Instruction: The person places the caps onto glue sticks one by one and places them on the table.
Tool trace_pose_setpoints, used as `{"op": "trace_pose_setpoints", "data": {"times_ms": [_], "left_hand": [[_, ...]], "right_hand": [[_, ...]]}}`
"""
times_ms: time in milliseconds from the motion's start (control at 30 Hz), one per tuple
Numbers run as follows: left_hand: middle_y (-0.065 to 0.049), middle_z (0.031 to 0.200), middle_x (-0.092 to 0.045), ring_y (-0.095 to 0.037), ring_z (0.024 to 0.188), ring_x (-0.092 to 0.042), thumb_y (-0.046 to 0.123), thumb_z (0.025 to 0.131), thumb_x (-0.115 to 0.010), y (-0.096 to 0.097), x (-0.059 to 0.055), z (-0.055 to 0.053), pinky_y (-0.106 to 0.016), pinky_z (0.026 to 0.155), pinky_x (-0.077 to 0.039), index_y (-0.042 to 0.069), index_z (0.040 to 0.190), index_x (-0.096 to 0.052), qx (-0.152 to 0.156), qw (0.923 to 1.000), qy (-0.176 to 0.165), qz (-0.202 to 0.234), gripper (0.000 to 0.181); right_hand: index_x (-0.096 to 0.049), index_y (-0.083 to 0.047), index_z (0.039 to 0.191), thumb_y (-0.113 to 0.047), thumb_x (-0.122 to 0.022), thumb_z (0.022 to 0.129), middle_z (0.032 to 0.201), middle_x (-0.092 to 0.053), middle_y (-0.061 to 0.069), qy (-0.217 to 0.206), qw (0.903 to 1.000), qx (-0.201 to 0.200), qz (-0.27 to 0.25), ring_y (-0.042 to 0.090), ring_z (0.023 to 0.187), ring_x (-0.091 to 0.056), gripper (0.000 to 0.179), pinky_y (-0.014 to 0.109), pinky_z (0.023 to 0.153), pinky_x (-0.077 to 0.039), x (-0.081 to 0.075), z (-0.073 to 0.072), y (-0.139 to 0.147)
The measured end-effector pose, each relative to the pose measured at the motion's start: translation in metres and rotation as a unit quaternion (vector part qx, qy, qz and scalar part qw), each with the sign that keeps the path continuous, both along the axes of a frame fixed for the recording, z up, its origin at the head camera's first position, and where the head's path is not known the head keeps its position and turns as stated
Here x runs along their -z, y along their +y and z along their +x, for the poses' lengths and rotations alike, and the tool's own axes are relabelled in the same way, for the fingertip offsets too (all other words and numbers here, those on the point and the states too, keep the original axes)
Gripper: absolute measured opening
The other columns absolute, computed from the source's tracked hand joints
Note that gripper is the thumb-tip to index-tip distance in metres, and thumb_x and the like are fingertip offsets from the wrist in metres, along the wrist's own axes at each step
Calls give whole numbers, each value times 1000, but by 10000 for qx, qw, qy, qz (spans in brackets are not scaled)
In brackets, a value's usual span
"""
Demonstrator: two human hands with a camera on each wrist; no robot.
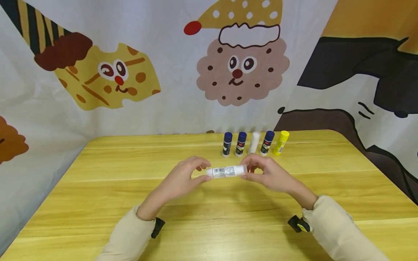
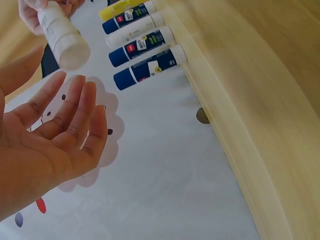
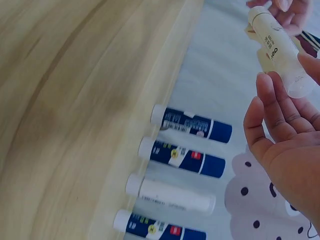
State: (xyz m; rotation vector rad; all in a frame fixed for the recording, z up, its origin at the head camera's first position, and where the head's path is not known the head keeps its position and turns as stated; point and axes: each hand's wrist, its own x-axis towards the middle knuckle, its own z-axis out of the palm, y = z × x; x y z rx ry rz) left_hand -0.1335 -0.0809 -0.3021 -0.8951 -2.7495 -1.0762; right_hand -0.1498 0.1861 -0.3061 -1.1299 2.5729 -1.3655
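A white glue stick [image 1: 226, 171] with a printed label is held level above the table. My right hand [image 1: 266, 172] pinches its right end between thumb and fingers; the right wrist view shows that end of the glue stick [image 3: 277, 50] near the palm side. My left hand [image 1: 183, 177] is at the other end, thumb and fingers spread around it. In the left wrist view, the fingers of the left hand [image 2: 55, 130] look extended and apart from the glue stick [image 2: 65, 40].
Several glue sticks stand upright in a row near the table's back edge: blue-capped ones [image 1: 240, 144], a white one [image 1: 254, 142] and a yellow one [image 1: 281, 143]. The wooden table [image 1: 212, 224] meets a cartoon-printed curtain [image 1: 176, 72] behind.
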Motion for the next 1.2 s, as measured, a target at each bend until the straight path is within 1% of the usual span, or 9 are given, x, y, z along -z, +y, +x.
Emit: {"op": "trace_pose_setpoints", "data": {"times_ms": [167, 367, 533, 700, 867, 1000, 1200], "left_hand": [[-6, 107, -59, -20, 95, -55, 20, 85, -66, -9, 0, -2, -36, 80, -45, 6, 112, -60, -111, 9998, -32, -170, 31], [-6, 112, -58, -22, 97, -54, 20, 87, -63, -20, 0, -4, -37, 82, -45, 6, 113, -59, -232, 9994, -90, -242, 30], [-6, 112, -58, -23, 97, -54, 19, 88, -62, -32, 2, -4, -38, 78, -45, 7, 113, -59, -308, 9993, -70, -212, 28], [-6, 108, -59, -23, 97, -54, 17, 87, -63, -43, 3, -5, -39, 76, -45, 6, 113, -59, -483, 9986, -25, -220, 28], [-6, 104, -59, -25, 96, -54, 17, 87, -63, -50, 3, -5, -40, 76, -45, 5, 113, -59, -572, 9980, 3, -250, 29], [-7, 104, -59, -25, 96, -54, 17, 87, -63, -56, 4, -5, -41, 76, -45, 5, 113, -59, -612, 9978, 7, -253, 29], [-8, 103, -60, -26, 95, -55, 16, 87, -64, -68, 7, -5, -43, 76, -46, 3, 111, -59, -758, 9968, 54, -248, 28]], "right_hand": [[-59, -4, 95, -3, -66, 82, 88, -58, 2, 16, 9996, 238, 155, 14, 70, -51, 15, 25, 61, -44, -1, -2, 12], [-58, -6, 95, -4, -66, 83, 87, -56, 1, 16, 9974, 585, 428, 14, 70, -50, 15, 25, 59, -43, -2, -3, 28], [-59, -3, 96, -3, -67, 82, 84, -57, 2, 82, 9956, 792, 502, 13, 69, -51, 15, 25, 58, -44, -2, -3, 41], [-59, 0, 97, -3, -66, 82, 86, -58, 4, 34, 9934, 993, 568, 12, 71, -52, 17, 24, 58, -44, -3, -4, 54], [-58, 1, 96, -4, -67, 82, 85, -59, 5, 29, 9894, 1249, 737, 13, 71, -54, 17, 25, 59, -46, -2, -7, 66], [-58, 1, 94, -5, -66, 83, 83, -59, 5, -17, 9854, 1460, 880, 13, 71, -54, 16, 25, 60, -46, -2, -10, 75], [-57, 4, 96, -6, -66, 84, 89, -59, 9, -166, 9783, 1773, 1062, 15, 76, -54, 18, 24, 64, -47, -2, -14, 90]]}}
